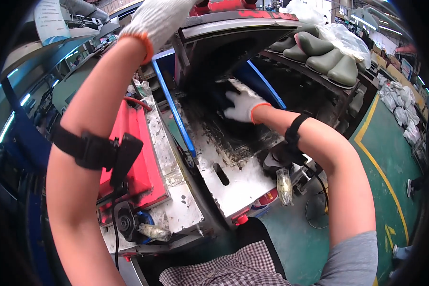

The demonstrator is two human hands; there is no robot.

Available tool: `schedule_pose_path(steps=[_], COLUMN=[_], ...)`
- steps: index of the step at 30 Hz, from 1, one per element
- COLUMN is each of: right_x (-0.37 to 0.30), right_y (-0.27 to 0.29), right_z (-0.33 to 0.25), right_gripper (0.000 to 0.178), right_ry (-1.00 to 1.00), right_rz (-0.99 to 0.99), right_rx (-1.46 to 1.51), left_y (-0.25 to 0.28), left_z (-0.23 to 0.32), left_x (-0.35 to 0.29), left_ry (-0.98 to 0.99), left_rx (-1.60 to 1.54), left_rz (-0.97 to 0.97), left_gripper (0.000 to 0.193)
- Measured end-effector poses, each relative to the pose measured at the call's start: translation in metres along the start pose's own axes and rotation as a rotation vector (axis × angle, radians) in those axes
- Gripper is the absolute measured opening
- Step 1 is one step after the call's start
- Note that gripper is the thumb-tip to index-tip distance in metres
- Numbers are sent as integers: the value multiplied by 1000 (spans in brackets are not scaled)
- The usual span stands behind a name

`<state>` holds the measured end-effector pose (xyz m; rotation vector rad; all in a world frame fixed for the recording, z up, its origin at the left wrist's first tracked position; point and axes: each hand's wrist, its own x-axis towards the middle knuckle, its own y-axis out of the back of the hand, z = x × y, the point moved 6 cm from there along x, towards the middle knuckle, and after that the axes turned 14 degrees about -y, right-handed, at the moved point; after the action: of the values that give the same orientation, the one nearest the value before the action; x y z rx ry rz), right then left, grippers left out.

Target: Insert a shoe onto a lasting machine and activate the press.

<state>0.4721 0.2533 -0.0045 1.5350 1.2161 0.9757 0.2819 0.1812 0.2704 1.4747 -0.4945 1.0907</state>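
A white knitted glove with an orange cuff covers each hand. My left hand (159, 19) is raised at the top left edge of a tilted press lid (233, 31), beside red parts (229, 5). Its fingertips are lost behind the lid's edge and the frame border. Beneath the lid my right hand (243, 107) reaches into the press, its fingers apart over the dark, stained bed (219, 128). Whatever lies under those fingers is too dark to make out. Blue side rails (174, 105) flank the opening.
Green-grey shoe-shaped pieces (342, 70) line a rack at right. Left of the press is a red panel (138, 152). Tape-wrapped handles (284, 186) stick out in front. A black strap with a device (126, 155) sits on my left arm, trailing a cable.
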Motion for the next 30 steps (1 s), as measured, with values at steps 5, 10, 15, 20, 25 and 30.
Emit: schedule_pose_path(steps=[5,10,15,20,25,30], right_x=[8,7,-13,-119,-250,-303], right_y=[-17,-22,-2,38,39,3], right_z=[10,16,14,52,64,59], right_gripper=[100,105,97,66,36,30], right_ry=[58,25,126,351,502,444], right_rz=[-119,-159,-129,38,294,366], right_rx=[-175,-118,-39,130,304,224], left_y=[-10,-43,-52,-77,-124,-183], left_z=[-10,-9,-5,11,28,43], left_x=[39,62,53,12,-56,-115], left_ry=[98,-50,67,-184,-302,-243], left_rx=[320,380,-2,99,143,161], left_rz=[-254,-373,-351,-287,-227,-447], left_gripper=[84,77,62,63,47,30])
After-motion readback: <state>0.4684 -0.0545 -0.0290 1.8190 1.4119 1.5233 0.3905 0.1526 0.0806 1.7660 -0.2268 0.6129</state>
